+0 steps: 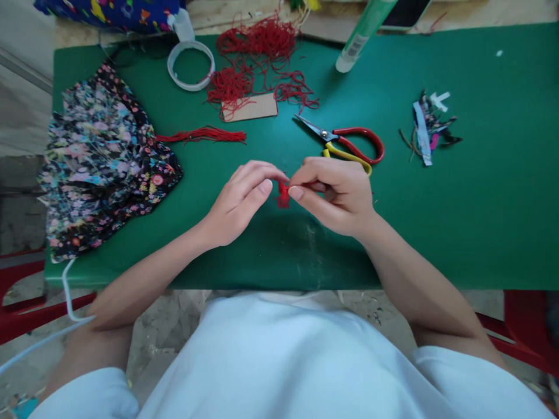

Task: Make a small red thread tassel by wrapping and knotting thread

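A small bundle of red thread hangs between my two hands, over the green table. My right hand pinches at its upper right side with thumb and index finger. My left hand reaches to its upper left, fingers bent together over the top and thumb close by; what the fingertips grip is too small to make out. Just beyond my right hand lie scissors with red and yellow handles, blades parted slightly. A red tassel extends from a floral cloth at the left.
Loose red thread and a cardboard piece lie at the back of the green table. A tape roll is left of them, a green tube right. Fabric scraps lie farther right. Red chairs flank the table's near edge.
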A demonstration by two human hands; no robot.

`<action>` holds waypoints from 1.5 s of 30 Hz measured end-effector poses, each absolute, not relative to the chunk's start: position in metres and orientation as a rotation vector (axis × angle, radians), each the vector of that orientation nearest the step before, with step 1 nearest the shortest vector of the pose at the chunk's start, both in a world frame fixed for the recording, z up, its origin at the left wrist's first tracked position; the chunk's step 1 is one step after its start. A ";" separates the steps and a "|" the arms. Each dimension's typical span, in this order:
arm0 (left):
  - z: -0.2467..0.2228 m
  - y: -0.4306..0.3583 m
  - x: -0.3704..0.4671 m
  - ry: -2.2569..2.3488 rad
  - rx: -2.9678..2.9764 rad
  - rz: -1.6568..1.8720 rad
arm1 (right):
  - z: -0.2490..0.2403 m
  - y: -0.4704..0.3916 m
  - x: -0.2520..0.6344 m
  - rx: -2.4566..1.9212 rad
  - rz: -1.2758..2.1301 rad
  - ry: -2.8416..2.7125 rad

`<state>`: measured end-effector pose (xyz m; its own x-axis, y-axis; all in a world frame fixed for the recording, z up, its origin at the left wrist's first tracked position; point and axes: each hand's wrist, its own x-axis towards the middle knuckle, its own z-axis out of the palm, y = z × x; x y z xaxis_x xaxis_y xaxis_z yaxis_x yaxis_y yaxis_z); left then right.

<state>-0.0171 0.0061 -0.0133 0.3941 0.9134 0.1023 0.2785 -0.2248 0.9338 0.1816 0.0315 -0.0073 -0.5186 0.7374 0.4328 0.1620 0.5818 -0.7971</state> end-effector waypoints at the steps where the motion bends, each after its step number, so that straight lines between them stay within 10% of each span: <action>1: -0.014 0.006 -0.017 1.035 1.791 0.885 | -0.008 0.031 0.181 -0.731 0.857 -2.022; 23: -0.032 0.002 -0.004 0.781 1.010 0.703 | -0.012 0.026 0.178 -1.006 0.592 -2.193; 45: -0.024 0.002 -0.007 0.652 0.565 0.552 | -0.011 0.044 0.190 -1.014 1.363 -1.989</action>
<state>-0.0066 0.0021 -0.0244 0.6657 0.6292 -0.4012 -0.2916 0.7143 0.6363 0.1899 0.0444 -0.0108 -0.5847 0.8112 0.0045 0.2884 0.2130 -0.9335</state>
